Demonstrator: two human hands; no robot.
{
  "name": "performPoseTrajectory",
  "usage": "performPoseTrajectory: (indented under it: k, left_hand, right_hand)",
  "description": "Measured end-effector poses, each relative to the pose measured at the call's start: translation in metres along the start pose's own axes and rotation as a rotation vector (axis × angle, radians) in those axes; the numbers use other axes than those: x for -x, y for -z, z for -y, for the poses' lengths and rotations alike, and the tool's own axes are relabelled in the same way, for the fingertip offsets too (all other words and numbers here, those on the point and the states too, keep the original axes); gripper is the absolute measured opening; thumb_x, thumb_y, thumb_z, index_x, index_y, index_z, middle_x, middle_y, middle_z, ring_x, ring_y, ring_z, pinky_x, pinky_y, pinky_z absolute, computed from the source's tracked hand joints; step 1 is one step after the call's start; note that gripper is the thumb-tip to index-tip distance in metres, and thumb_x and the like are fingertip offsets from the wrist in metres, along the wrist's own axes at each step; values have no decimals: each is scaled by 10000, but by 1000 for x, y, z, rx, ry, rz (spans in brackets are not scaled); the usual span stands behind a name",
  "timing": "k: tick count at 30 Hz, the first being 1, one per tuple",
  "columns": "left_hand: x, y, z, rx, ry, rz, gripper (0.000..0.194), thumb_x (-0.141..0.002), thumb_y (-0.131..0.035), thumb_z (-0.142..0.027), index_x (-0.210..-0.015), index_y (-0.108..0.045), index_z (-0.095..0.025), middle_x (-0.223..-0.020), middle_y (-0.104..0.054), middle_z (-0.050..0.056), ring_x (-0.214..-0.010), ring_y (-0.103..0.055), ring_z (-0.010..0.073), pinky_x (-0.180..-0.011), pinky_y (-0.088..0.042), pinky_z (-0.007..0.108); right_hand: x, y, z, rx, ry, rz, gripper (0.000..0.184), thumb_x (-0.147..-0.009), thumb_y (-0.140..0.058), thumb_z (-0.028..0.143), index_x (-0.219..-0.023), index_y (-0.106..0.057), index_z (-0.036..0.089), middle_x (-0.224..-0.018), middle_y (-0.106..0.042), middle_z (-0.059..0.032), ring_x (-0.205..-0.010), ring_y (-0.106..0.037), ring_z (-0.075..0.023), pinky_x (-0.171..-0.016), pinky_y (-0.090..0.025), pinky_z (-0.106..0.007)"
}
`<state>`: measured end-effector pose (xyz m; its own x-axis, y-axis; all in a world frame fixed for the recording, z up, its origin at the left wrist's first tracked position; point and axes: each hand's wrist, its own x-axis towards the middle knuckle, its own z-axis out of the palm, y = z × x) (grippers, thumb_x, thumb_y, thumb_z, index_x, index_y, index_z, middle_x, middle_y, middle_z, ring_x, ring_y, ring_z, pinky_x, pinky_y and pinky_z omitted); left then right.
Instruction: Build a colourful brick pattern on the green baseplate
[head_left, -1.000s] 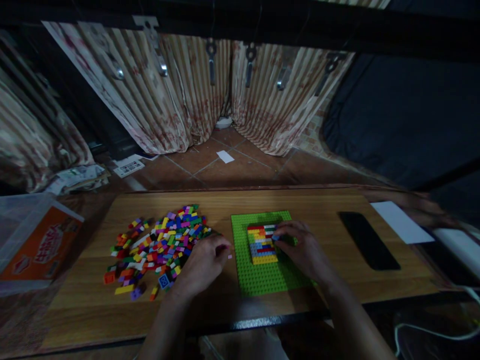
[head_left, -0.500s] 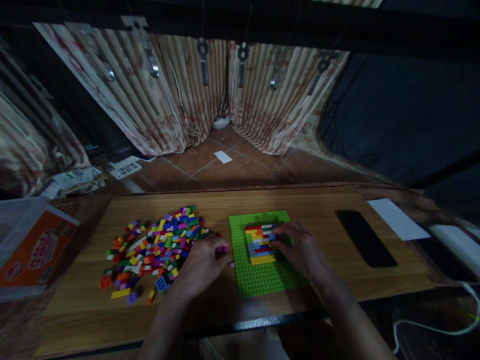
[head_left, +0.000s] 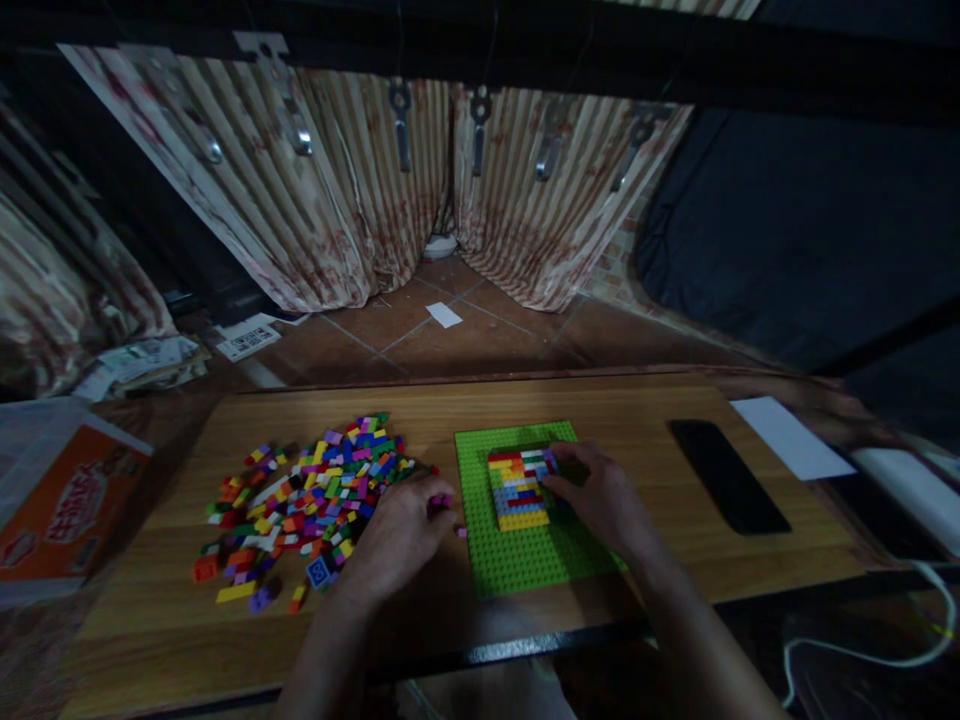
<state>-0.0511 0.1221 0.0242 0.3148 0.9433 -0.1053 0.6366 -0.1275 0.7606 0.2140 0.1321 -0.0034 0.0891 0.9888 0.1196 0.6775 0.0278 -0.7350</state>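
Note:
My left hand (head_left: 405, 528) hovers between the loose pile and the green baseplate (head_left: 510, 570), its fingers closed around magenta toy bricks (head_left: 441, 502). Just below its fingertips is a small pink brick (head_left: 460, 532), at the baseplate's left edge. On the baseplate stands a block of stacked multicoloured bricks (head_left: 517, 495), with yellow along its near side. My right hand (head_left: 604, 495) is at the block's upper right side, thumb and index finger bent around a bluish-purple brick (head_left: 553, 462) there. The fingers partly hide that corner.
A heap of loose toy bricks (head_left: 322, 490) spreads over the left of the wooden table (head_left: 420, 640). Right of the baseplate lies a black phone (head_left: 727, 475), with white paper (head_left: 793, 438) beyond it. A clear bin with an orange label (head_left: 75, 505) stands at far left.
My right thumb and index finger have shifted slightly at the block's upper right corner, exposing more of it. The left hand stays nearly in place with the magenta bricks.

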Motion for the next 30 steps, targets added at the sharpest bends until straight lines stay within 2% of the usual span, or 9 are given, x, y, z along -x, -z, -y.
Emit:
performPoseTrajectory:
  k: [3, 7, 14, 23, 30]
  left_hand:
    - [1, -1, 2, 1, 0, 1, 123, -787, -537, -176, -772, -658, -195, -752, -644, 7, -704, -589, 145, -666, -407, 255]
    - [1, 0, 3, -11, -3, 4, 144, -800, -532, -182, -822, -673, -200, -791, -655, 17, -737, -592, 151, -690, -418, 260]
    - [2, 2, 2, -14, -15, 10, 156, -829, -532, -216, -807, -686, -202, -809, -660, 29, -769, -601, 164, -711, -426, 264]
    - [3, 0, 3, -32, -7, 1, 144, -824, -548, -235, -819, -690, -206, -823, -664, 34, -785, -602, 169, -701, -427, 258]
    - [3, -3, 7, -53, -44, -4, 165, -833, -523, -215, -849, -686, -205, -848, -665, 38, -790, -604, 165, -710, -430, 257]
  right_hand:
    - [-1, 0, -2, -81, -62, 7, 392, -693, -719, 386, -1035, -670, 200, -972, -697, -65, -861, -654, -222, -805, -523, -400]
    - [-4, -1, -4, -180, -145, -9, 421, -732, -674, 406, -1077, -653, 167, -943, -709, -83, -821, -668, -221, -737, -542, -376]
    - [-7, -10, -9, -141, -218, 5, 482, -690, -698, 416, -1091, -648, 154, -944, -716, -89, -840, -669, -235, -762, -534, -396]
    - [-11, -13, -9, -141, -251, -27, 420, -613, -740, 421, -950, -701, 175, -790, -722, -53, -700, -658, -219, -630, -527, -355]
    - [-14, -15, -8, -139, -203, -32, 408, -608, -737, 378, -946, -680, 158, -812, -713, -61, -721, -651, -209, -678, -526, -365]
